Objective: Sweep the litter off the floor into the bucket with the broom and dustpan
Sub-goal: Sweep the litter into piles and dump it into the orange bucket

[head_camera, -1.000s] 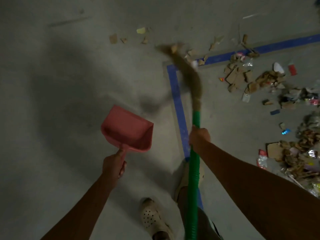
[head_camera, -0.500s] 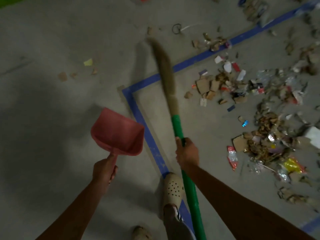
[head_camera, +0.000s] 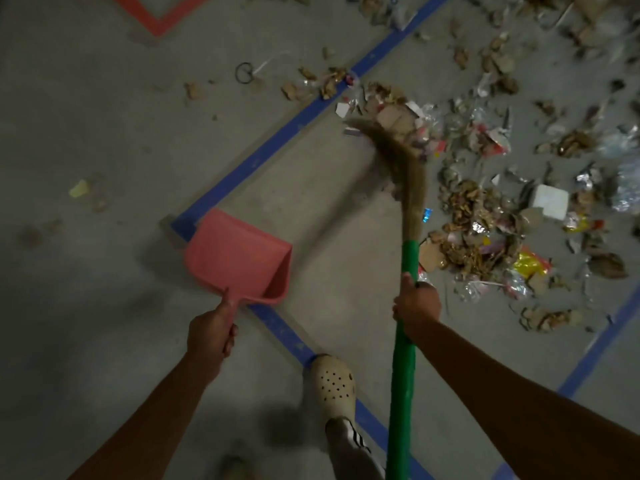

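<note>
Left hand: we had our left hand (head_camera: 212,332) wrapped closed round the handle of the pink dustpan (head_camera: 239,256), thumb laid along the top, the pan held up off the floor over the corner of the blue tape line (head_camera: 277,140).
Right hand: our right hand (head_camera: 417,303) was clenched round the green broom handle (head_camera: 403,358), just below where the bristles start.
Broom: the grass broom (head_camera: 398,161) reached forward, its soft brown head curved and blurred at the near edge of the rubbish.
Litter: the litter pile (head_camera: 478,202) lay inside the taped area to the right of the broom, cardboard scraps, foil wrappers, plastic bits and a white block (head_camera: 550,200); a few strays sat outside the tape, among them a yellow scrap (head_camera: 79,188) and a black ring (head_camera: 244,72).
Bucket: we could not see it.
Handling: we judged the scraps light and flighty, so short low strokes would suit; the bristles looked floppy, the handle stiff, and our grip seemed well placed for control.
Dustpan: rigid, light plastic, we reckoned; best held by its handle, lip flat to the floor.
Progress: early, by our reckoning; the pan looked empty.
</note>
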